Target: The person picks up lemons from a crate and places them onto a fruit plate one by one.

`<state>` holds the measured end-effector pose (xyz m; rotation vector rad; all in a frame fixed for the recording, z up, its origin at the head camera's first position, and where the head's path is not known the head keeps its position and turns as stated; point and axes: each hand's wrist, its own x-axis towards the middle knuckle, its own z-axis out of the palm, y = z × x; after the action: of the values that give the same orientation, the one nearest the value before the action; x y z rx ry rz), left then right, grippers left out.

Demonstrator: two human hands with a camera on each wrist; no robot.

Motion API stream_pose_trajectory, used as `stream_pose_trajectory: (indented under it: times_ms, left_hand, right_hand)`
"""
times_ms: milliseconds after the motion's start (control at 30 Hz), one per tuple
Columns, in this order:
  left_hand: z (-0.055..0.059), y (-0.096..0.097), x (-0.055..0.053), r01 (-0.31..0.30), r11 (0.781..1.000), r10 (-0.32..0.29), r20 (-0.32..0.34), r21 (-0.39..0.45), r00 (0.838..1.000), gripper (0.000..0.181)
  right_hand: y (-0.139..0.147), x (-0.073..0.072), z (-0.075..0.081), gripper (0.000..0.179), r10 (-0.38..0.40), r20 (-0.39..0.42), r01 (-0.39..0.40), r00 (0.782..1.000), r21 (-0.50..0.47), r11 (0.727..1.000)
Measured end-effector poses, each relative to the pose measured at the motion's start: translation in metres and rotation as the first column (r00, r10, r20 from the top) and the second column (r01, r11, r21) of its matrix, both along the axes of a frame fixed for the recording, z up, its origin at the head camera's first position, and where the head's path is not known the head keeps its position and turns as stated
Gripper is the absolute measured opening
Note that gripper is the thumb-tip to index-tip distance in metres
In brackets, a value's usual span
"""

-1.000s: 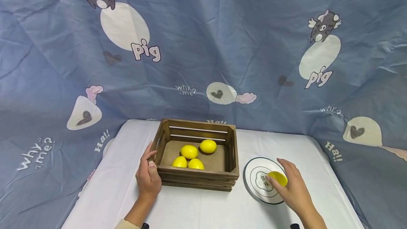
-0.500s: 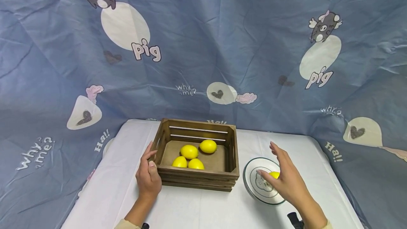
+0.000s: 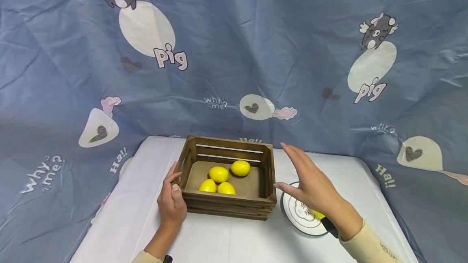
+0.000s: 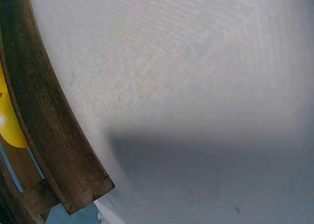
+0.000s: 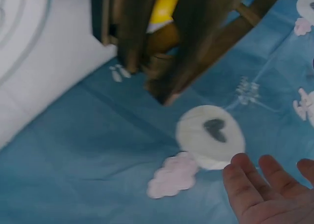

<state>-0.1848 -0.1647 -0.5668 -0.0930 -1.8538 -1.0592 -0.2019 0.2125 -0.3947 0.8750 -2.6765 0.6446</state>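
Observation:
A brown slatted wooden crate (image 3: 228, 205) stands on the table with several yellow lemons (image 3: 218, 174) inside. My left hand (image 3: 172, 204) holds the crate's left end, fingers along its side. Raised just right of the crate, my right hand (image 3: 316, 184) has its fingers spread and nothing in it. Behind the right hand lies a white plate (image 3: 299, 218) with a dark rim and printed characters. One lemon (image 3: 317, 214) on that plate is mostly covered by the wrist. The right wrist view catches the crate (image 5: 189, 37) and the right hand's fingers (image 5: 240, 189).
A white cloth (image 3: 226, 238) covers the table. Blue printed fabric (image 3: 234, 64) hangs behind it and along both sides. Dark wrist-camera mounts (image 3: 330, 227) sit at the wrists.
My right hand has left the lemon on the plate, risen and moved left toward the crate with its fingers spread. The left hand, crate and lemons stay in place.

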Motion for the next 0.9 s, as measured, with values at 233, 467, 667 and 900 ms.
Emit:
stream_pose_trajectory:
  times_ms: [233,467,667,900]
  left_hand:
    - [-0.001,0.0,-0.002,-0.01,1.0,0.01,-0.023,-0.015,1.0,0.039]
    - [-0.001,-0.001,-0.003,-0.016,1.0,0.017,-0.018,0.004,1.0,0.039]
    - [-0.001,0.0,-0.004,-0.025,1.0,0.025,-0.023,0.006,0.999,0.039]
    - [-0.001,-0.001,-0.001,-0.004,1.0,0.005,-0.021,0.007,1.0,0.038]
  right_hand:
    - [-0.034,-0.021,0.026,0.108,0.094,-0.021,-0.092,0.995,0.095,0.991]
    - [-0.073,-0.04,0.03,0.108,0.21,-0.031,-0.2,0.977,0.209,0.957]
    - [-0.107,-0.054,0.029,0.086,0.272,-0.011,-0.251,0.962,0.354,0.901]
    - [-0.149,-0.074,0.01,0.076,0.298,0.111,-0.317,0.948,0.429,0.846]
